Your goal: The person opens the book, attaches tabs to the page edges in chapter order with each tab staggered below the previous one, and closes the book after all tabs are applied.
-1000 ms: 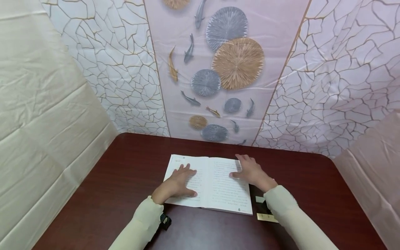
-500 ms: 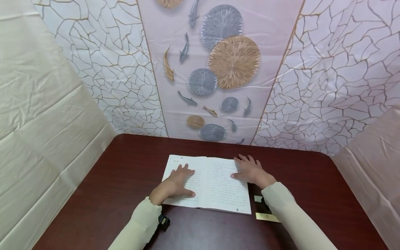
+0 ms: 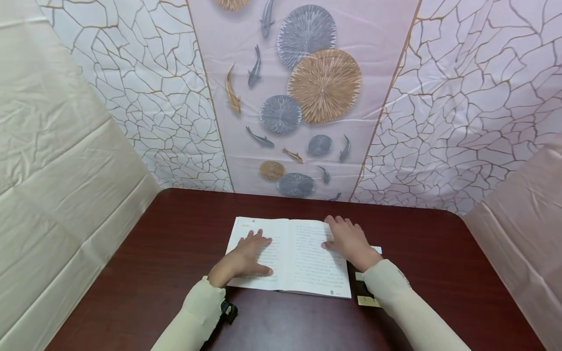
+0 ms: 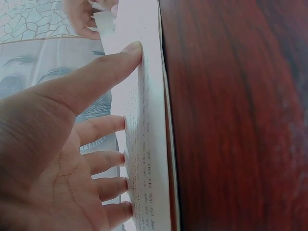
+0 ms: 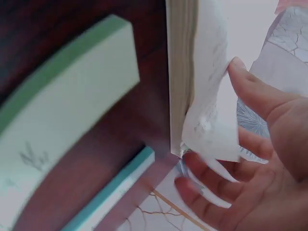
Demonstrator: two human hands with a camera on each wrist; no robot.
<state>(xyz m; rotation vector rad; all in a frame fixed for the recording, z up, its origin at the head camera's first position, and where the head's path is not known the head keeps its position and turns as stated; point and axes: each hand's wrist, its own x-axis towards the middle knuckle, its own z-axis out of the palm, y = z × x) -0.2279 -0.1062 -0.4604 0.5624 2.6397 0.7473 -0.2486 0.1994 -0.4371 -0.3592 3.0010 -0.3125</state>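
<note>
An open book [image 3: 285, 278] with printed pages lies on the dark red table. My left hand [image 3: 246, 258] rests on its left page, fingers spread; in the left wrist view the thumb and fingertips touch the paper. At the upper right corner of the book is my right hand [image 3: 349, 240]. The right wrist view shows a curled page [image 5: 214, 91] lifted off the stack of pages [image 5: 180, 72], held between the right thumb and fingers. Part of the fingers is hidden behind that page.
Right of the book, partly under the right sleeve, lie a pale green block [image 3: 359, 277] and a yellow flat piece [image 3: 368, 302]. A white piece with a teal edge [image 5: 115, 192] lies beyond them. A patterned cloth wall [image 3: 285, 146] stands behind the table [image 3: 189, 229].
My right hand has shifted slightly at the book's upper right corner, uncovering a white piece to its right. The left hand stays on the left page. The whole view has drifted a little.
</note>
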